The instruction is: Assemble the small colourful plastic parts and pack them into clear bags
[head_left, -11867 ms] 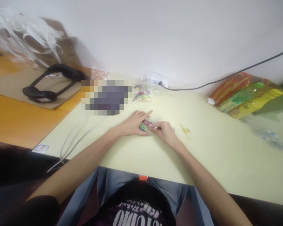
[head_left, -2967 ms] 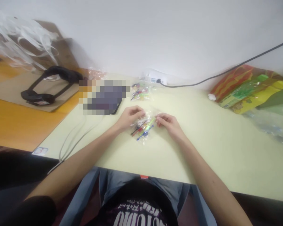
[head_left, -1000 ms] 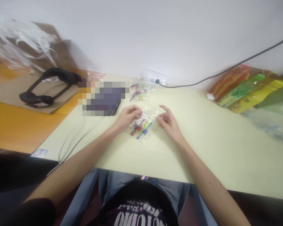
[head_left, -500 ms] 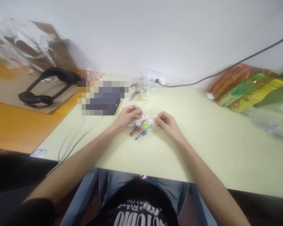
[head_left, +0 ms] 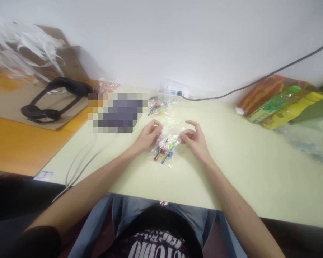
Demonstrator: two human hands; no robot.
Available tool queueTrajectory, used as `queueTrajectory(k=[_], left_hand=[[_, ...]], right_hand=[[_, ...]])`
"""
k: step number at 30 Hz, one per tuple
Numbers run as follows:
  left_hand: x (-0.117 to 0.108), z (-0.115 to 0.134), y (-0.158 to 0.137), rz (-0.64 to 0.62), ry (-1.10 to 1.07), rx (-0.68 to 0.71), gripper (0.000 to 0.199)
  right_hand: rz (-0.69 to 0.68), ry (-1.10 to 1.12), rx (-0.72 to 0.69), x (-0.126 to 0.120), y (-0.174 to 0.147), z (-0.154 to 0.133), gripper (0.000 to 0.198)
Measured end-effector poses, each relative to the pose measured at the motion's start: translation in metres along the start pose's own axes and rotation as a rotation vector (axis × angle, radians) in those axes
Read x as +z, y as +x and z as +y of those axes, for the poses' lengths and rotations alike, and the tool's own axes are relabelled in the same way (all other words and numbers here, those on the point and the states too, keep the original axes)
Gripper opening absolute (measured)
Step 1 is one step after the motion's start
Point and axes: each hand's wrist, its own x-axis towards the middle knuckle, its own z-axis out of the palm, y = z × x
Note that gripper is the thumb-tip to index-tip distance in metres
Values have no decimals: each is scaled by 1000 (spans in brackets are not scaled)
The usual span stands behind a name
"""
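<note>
A clear plastic bag [head_left: 165, 148] with small colourful plastic pieces inside is between my two hands, just above or on the pale table [head_left: 188, 182]; I cannot tell which. My left hand [head_left: 150, 136] pinches its upper left edge between thumb and fingers. On the other side, my right hand [head_left: 193, 136] grips the upper right edge with thumb and curled fingers, while its index finger is raised away. The pieces look black, red, yellow, green and blue, too small to name.
Behind lies another clear bag of colourful pieces [head_left: 160, 104]. A blurred-out dark object [head_left: 118, 113] lies left, near white cables [head_left: 78, 161]. A black headset-like frame [head_left: 56, 98] rests on cardboard. Yellow and green packaging [head_left: 290, 109] stands right; a black cable [head_left: 231, 92] reaches a white power strip [head_left: 174, 89].
The bag has turned and shifted slightly right and toward me. My right index finger has lifted away from the other fingers.
</note>
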Motion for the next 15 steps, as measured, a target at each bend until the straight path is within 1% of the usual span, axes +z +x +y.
queueTrajectory(k=[3, 8, 11, 15], left_hand=[[3, 1, 8, -30, 33, -21, 40], [15, 2, 29, -173, 62, -8, 36], [24, -1, 41, -157, 48, 46, 38], [28, -7, 46, -109, 23, 61, 38]], right_hand=[[31, -17, 20, -5, 2, 2, 59], [72, 17, 62, -24, 10, 14, 65], [73, 45, 113, -37, 17, 23, 67], [48, -12, 173, -46, 28, 32, 50]])
